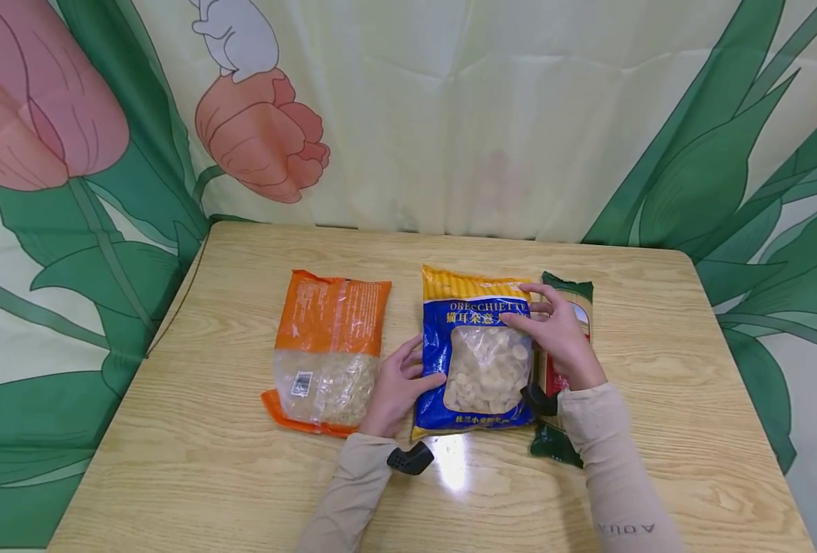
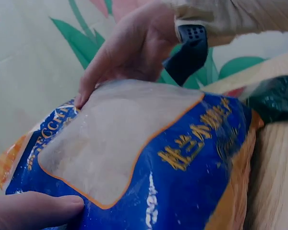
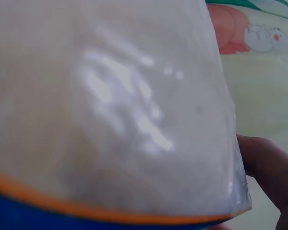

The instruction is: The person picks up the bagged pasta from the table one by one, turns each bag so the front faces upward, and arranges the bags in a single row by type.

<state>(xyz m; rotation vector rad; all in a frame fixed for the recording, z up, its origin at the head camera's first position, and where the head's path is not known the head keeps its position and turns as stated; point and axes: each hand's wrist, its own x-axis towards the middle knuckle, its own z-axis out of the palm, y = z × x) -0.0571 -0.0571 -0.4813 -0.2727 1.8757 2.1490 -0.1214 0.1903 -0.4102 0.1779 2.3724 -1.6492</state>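
Note:
A blue and yellow bag of orecchiette pasta (image 1: 489,369) is face up at the middle of the table, its clear window showing pale pasta. My left hand (image 1: 396,389) holds its left edge, thumb over the front and fingers at the side. At the upper right edge, my right hand (image 1: 562,338) grips the bag with thumb on the front. The left wrist view shows the left thumb (image 2: 43,211) pressing the blue film. In the right wrist view the window (image 3: 134,120) fills most of the picture, with a finger (image 3: 266,165) at its edge.
An orange and clear bag of pasta (image 1: 329,322) lies left of the left hand, barcode side up. A green and red packet (image 1: 580,296) lies at the right, partly hidden behind the right hand and blue bag. A floral curtain (image 1: 491,115) hangs behind the wooden table (image 1: 201,430).

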